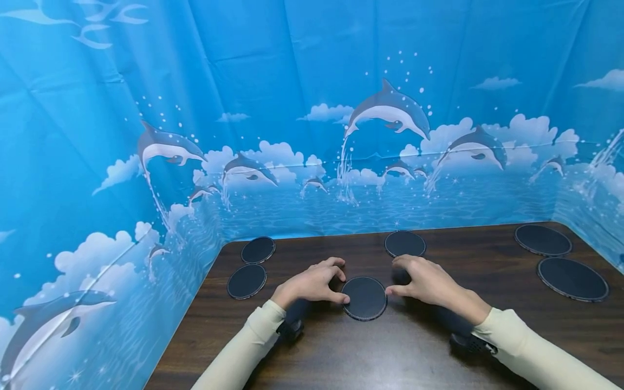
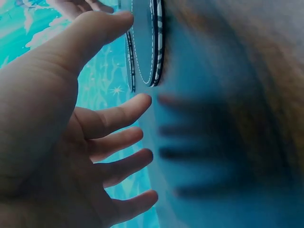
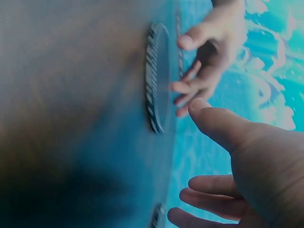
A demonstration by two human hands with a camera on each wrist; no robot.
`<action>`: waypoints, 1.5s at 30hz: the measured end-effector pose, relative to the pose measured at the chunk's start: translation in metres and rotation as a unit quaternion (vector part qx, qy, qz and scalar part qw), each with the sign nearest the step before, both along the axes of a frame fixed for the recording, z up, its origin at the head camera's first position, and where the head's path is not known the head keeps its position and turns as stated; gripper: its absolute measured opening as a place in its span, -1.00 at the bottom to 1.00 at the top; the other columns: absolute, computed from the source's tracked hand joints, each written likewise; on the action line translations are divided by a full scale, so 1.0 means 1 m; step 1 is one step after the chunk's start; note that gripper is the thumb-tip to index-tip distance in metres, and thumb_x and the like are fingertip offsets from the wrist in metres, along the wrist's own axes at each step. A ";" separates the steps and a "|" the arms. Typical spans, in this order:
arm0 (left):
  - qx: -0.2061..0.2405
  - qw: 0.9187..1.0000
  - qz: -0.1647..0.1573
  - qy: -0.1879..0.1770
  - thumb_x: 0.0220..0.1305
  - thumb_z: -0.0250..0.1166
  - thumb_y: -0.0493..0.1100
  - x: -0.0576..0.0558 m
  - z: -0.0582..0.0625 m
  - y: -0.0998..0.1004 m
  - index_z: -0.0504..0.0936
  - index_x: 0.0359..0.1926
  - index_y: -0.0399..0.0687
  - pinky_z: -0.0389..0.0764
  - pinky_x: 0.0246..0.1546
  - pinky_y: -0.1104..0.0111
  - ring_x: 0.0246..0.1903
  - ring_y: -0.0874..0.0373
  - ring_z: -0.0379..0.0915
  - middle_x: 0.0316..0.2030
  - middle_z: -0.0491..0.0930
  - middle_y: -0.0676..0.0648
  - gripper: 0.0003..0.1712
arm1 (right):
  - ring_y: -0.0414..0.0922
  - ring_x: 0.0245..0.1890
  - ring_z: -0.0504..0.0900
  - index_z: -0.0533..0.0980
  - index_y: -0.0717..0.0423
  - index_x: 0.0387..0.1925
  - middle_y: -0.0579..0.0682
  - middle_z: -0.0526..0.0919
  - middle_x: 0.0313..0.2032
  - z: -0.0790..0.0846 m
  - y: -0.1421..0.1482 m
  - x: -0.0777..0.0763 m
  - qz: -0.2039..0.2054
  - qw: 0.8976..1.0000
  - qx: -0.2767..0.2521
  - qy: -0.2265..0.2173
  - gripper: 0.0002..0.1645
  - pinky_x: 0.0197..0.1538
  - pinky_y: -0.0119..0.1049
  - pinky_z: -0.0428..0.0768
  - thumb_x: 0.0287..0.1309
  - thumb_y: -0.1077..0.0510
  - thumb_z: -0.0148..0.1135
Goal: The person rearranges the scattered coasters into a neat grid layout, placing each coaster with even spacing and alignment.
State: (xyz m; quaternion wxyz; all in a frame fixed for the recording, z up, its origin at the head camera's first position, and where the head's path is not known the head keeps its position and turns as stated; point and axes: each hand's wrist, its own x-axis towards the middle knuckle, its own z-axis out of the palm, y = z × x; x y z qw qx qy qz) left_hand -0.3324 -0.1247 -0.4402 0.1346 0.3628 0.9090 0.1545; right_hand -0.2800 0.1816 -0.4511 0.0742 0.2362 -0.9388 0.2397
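A round black coaster (image 1: 364, 299) with a patterned rim lies flat on the dark wooden table, between the two hands. On its left is my left hand (image 1: 314, 283), thumb tip overlapping the coaster's edge in the head view and fingers spread apart. My right hand (image 1: 428, 280) is on the other side, its thumb close to the right edge. Both hands hold nothing. In the left wrist view the thumb points toward the coaster (image 2: 144, 42), and the relaxed fingers cast shadows on the tabletop. The right wrist view has the coaster (image 3: 163, 80) seen edge-on, beyond the thumb.
Another black coaster (image 1: 404, 244) lies behind the right hand. Two more, a rear one (image 1: 258, 250) and a front one (image 1: 247, 281), lie at the table's left. At the right are a far coaster (image 1: 543, 240) and a nearer coaster (image 1: 572, 279). A dolphin-printed blue curtain (image 1: 302, 135) surrounds the table (image 1: 370, 357).
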 end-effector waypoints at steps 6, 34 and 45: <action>-0.012 0.999 0.005 0.044 0.27 0.37 0.32 -0.013 0.003 0.017 0.63 0.16 -0.02 0.17 0.37 -0.07 0.42 -0.03 0.16 0.49 0.18 -0.09 -0.35 | 0.19 0.09 0.61 0.55 0.33 0.19 0.23 0.64 0.09 0.016 0.026 -0.012 -0.032 0.999 -0.012 0.017 -0.13 0.01 0.21 0.57 0.11 -0.26 0.50; 0.001 0.999 -0.004 0.045 0.39 0.28 0.27 -0.089 0.002 0.080 0.29 0.54 0.03 0.14 0.34 -0.21 0.46 -0.07 0.09 0.50 0.16 -0.10 -0.15 | 0.32 0.22 0.45 0.60 0.28 0.14 0.31 0.54 0.18 -0.003 0.065 -0.064 -0.072 0.996 -0.047 -0.010 -0.26 0.13 0.31 0.44 0.14 -0.20 0.50; -0.013 0.998 -0.008 0.061 0.40 0.26 0.26 -0.103 -0.002 0.109 0.26 0.55 0.05 0.18 0.33 -0.18 0.46 -0.05 0.10 0.51 0.16 -0.09 -0.15 | 0.40 0.29 0.33 0.51 0.33 0.25 0.43 0.38 0.30 -0.006 0.082 -0.072 -0.100 0.992 -0.062 -0.052 -0.05 0.16 0.41 0.33 0.12 -0.33 0.45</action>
